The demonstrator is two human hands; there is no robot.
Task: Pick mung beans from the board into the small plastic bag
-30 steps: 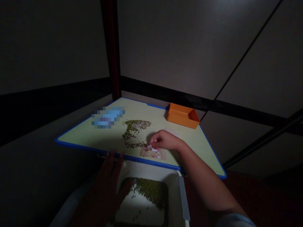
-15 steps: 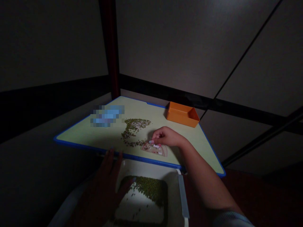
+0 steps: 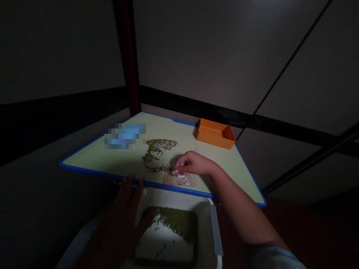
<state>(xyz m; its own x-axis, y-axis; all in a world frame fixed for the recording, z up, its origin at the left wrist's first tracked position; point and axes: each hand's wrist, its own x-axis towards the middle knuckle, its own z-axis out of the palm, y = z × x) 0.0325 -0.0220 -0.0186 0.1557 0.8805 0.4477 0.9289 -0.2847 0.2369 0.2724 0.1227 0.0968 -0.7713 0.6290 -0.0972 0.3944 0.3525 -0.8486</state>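
My right hand [image 3: 192, 163] is closed in a pinch on the upper left edge of a clear semicircular protractor [image 3: 181, 180] with a pinkish scale and small printed figures. The protractor lies against the yellow-green board near its front edge. Small green beans [image 3: 159, 146] are scattered in a curved patch just left of it. My left hand [image 3: 117, 218], dark in shadow, spreads its fingers over the left side of a white bin [image 3: 210, 224]. Its fingertips come up to the board's blue edge, and its thumb reaches inside above a heap of green beans [image 3: 179, 222].
An orange rectangular tray [image 3: 215, 133] stands at the back right of the board [image 3: 230, 175]. A blurred-out blue item [image 3: 126, 135] lies at the back left. A pale flat piece [image 3: 203, 152] is partly behind my right hand. Dark panels [image 3: 196, 48] rise behind the board.
My right hand and the protractor shift a little right and away, then back left towards the beans. My left hand keeps its place on the bin. The whole view drifts slightly.
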